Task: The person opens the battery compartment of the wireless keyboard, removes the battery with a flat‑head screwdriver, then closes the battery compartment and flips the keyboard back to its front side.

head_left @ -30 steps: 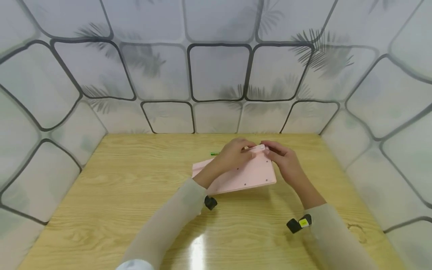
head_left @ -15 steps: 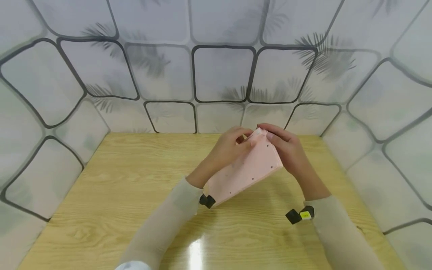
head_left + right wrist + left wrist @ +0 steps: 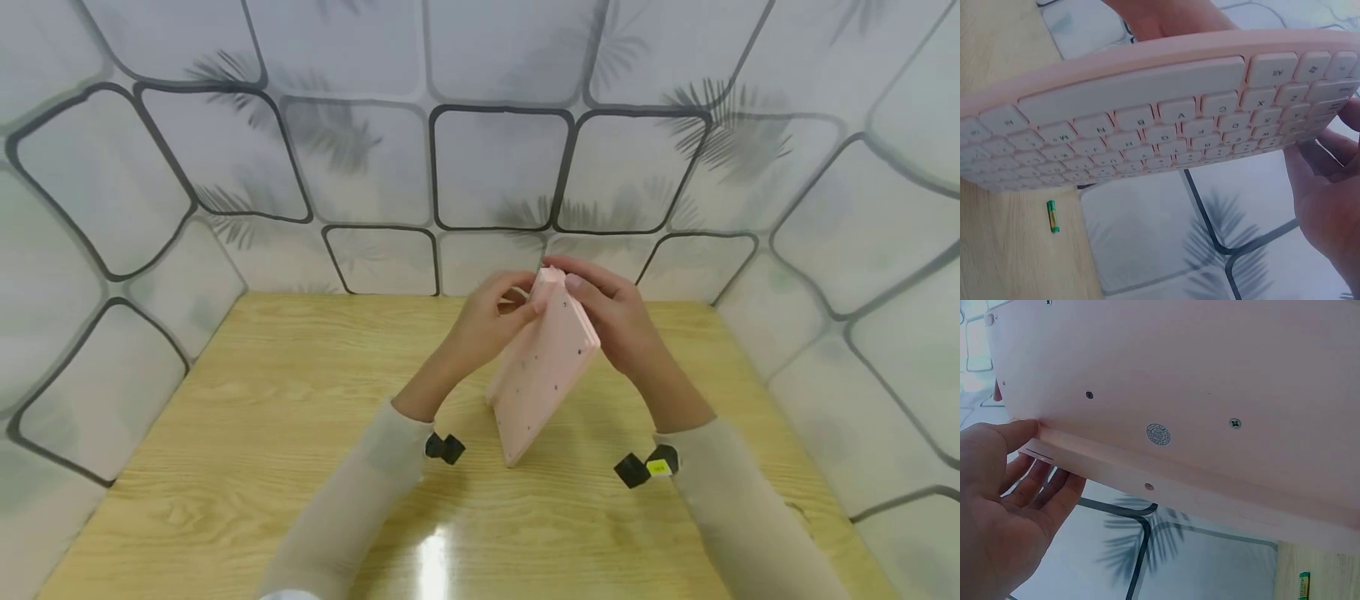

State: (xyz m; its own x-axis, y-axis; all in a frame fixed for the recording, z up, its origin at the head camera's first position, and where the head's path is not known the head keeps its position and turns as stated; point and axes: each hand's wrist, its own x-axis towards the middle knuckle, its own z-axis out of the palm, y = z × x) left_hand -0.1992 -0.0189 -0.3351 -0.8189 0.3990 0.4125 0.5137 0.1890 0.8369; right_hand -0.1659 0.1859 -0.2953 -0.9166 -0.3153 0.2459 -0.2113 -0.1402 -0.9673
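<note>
A pink keyboard (image 3: 543, 367) is held up off the table, tilted steeply, its screwed underside (image 3: 1160, 362) facing the head camera. The right wrist view shows its white keys (image 3: 1135, 115). My left hand (image 3: 480, 325) pinches the thick ridge along its upper edge, thumb on the underside and fingers curled behind. My right hand (image 3: 618, 321) grips the upper end, thumb near the ridge's end and fingers behind on the key side. A green battery (image 3: 1053, 215) lies on the table beyond the keyboard; the keyboard hides it in the head view.
The wood-grain table (image 3: 277, 417) is enclosed at the back and sides by pale walls (image 3: 495, 167) with dark line patterns and leaf prints. Small black devices (image 3: 445, 448) are strapped at both wrists.
Both hands have lifted the keyboard and turned it from nearly crosswise to a steep, end-up tilt, shifting slightly left lately. The battery, visible at first in the head view, is now hidden there.
</note>
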